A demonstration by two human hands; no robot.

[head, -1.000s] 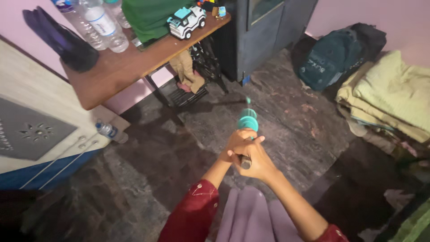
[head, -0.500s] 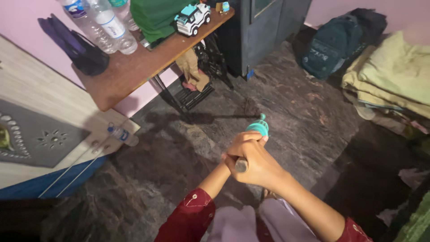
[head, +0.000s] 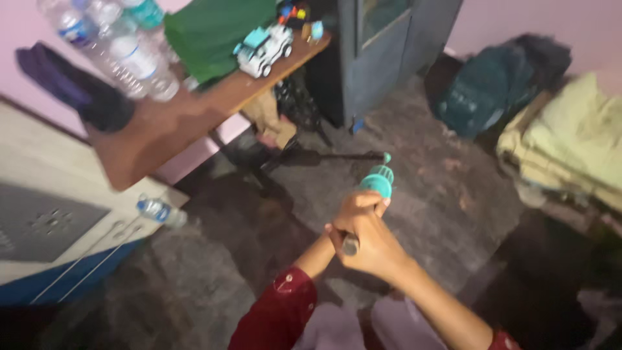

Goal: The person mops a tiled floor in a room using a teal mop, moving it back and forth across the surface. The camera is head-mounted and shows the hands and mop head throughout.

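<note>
Head view: nearest the camera, two red-sleeved forearms are seen meeting above the stone floor [head: 214, 285], where the left hand [head: 358, 209] and the right hand [head: 376, 249] are both closed around a small teal handheld device [head: 378, 182]. Its round caged head is left showing above the fingers, and a dark stub is seen at the bottom of the grip. No result of the handling can be told yet; the device is simply held in mid-air, well apart from everything else. Further off, a fallen bottle [head: 162, 211] is seen by a cabinet, then a wooden worktop [head: 155, 139] with bottles [head: 123, 52] and a toy truck [head: 262, 48], and folded cloths [head: 570, 149] at the right.
</note>
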